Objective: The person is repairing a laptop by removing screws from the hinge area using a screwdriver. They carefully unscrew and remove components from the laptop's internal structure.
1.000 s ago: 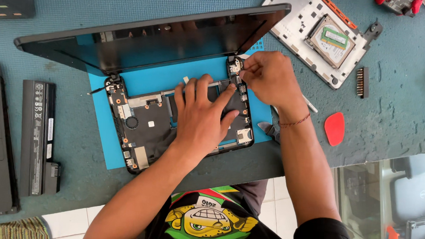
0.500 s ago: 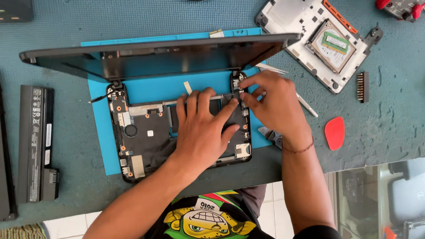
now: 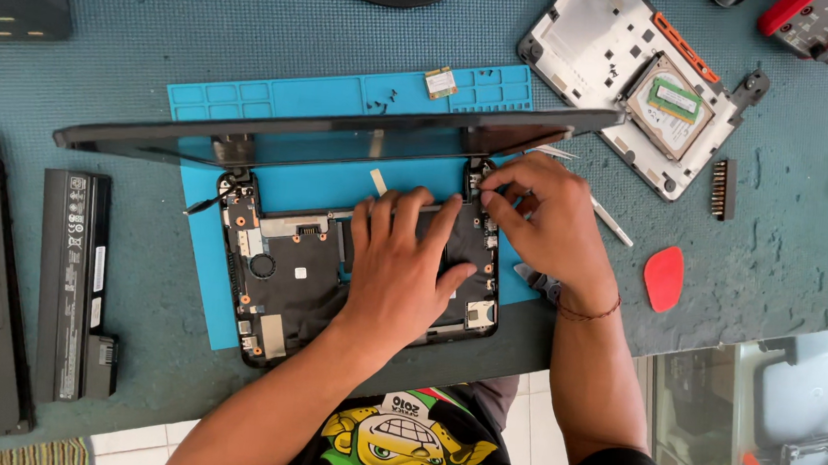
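Teal bench (image 3: 204, 43), blue mat (image 3: 346, 97) under opened laptop (image 3: 285, 272); battery (image 3: 75, 282) at left. Left hand (image 3: 402, 270) spread flat on laptop; right hand (image 3: 541, 217) pinching at hinge (image 3: 476, 174).

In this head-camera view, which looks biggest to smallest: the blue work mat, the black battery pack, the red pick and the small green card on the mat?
1. blue work mat
2. black battery pack
3. red pick
4. small green card
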